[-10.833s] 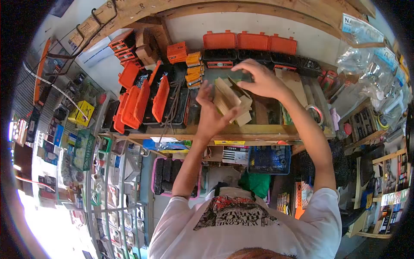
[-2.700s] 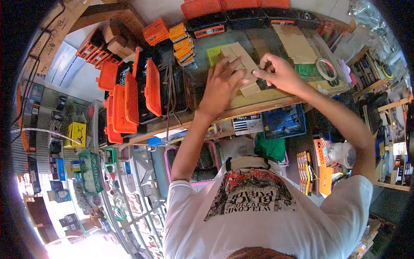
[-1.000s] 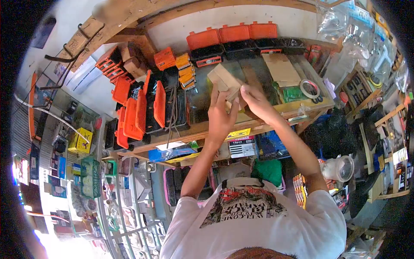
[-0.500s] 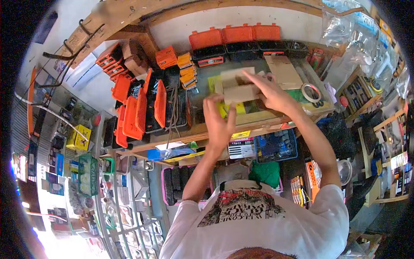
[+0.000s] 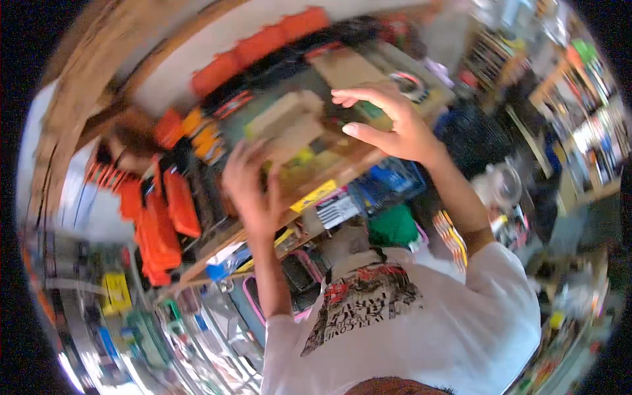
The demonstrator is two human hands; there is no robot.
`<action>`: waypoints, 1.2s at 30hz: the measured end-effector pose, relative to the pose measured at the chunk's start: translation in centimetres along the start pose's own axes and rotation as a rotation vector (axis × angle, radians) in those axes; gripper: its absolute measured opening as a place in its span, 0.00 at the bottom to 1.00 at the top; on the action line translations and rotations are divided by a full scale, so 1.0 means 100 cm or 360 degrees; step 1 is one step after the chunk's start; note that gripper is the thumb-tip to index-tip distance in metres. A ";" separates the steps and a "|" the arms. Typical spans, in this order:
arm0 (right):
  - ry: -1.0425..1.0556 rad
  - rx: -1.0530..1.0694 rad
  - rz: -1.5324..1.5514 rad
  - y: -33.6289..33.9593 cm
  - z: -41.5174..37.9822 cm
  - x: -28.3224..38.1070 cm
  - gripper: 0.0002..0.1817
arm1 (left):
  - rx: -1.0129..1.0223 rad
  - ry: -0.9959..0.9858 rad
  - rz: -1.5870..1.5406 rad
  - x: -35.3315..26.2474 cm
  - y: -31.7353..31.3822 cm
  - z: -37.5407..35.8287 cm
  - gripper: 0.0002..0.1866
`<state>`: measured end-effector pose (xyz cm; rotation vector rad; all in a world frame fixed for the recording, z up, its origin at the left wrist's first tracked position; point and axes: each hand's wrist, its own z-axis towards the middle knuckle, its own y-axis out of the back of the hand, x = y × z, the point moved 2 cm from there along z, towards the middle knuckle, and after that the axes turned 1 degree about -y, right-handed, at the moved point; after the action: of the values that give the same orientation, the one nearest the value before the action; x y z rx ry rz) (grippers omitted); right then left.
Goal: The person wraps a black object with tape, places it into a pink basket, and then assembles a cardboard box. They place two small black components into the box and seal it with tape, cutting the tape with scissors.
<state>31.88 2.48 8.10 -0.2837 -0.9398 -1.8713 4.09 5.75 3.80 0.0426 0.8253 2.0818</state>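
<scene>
A tan cardboard piece [image 5: 289, 125] lies on the bench, blurred by motion. Just beside its left edge is my left hand [image 5: 249, 184], fingers apart, with nothing seen in it. My right hand [image 5: 388, 122] hovers to the right of the cardboard, thumb and fingers spread, holding nothing. Behind it lies a flat brown cardboard sheet [image 5: 349, 71], and a roll of tape [image 5: 409, 85] sits farther right. Yellow material [image 5: 299, 158] shows near the front of the cardboard piece.
Orange-lidded cases [image 5: 158, 224] stand at the bench's left, with more orange lids [image 5: 263, 43] along the back. Beneath the wooden bench edge [image 5: 349, 168] are a blue basket [image 5: 392, 184] and green cloth [image 5: 393, 226]. Shelves with goods fill the right side.
The view has turned and is more blurred. My right hand has come off the cardboard and opened. My left hand stays near the cardboard's left side.
</scene>
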 end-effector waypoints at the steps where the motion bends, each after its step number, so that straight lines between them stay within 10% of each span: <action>1: -0.0176 -0.0121 0.0187 0.003 -0.024 -0.003 0.21 | -0.0036 0.0065 -0.0171 -0.011 0.006 -0.016 0.16; 9: -0.0899 -0.0168 -0.0395 0.022 -0.231 -0.036 0.13 | 0.0343 0.1023 -0.1445 -0.090 -0.078 -0.199 0.04; 12: -0.1190 -0.0354 -0.0365 0.063 -0.280 -0.032 0.15 | 0.0969 0.0404 -0.0989 -0.116 -0.099 -0.220 0.07; 19: -0.1507 -0.0387 -0.0570 0.150 -0.321 -0.034 0.18 | 0.1250 0.0188 -0.0951 -0.149 -0.116 -0.188 0.11; 30: -0.1636 0.0380 0.0159 0.022 -0.417 -0.147 0.17 | 0.1255 0.0804 -0.0482 -0.118 -0.141 -0.344 0.14; 36: -0.1305 0.0590 -0.0455 -0.049 -0.365 -0.255 0.22 | 0.1765 0.1329 -0.0563 -0.141 -0.122 -0.510 0.21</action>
<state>47.52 -5.43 -33.18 -0.7471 -1.9371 -1.7868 5.43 -27.36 -39.19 -0.3651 2.2108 1.0425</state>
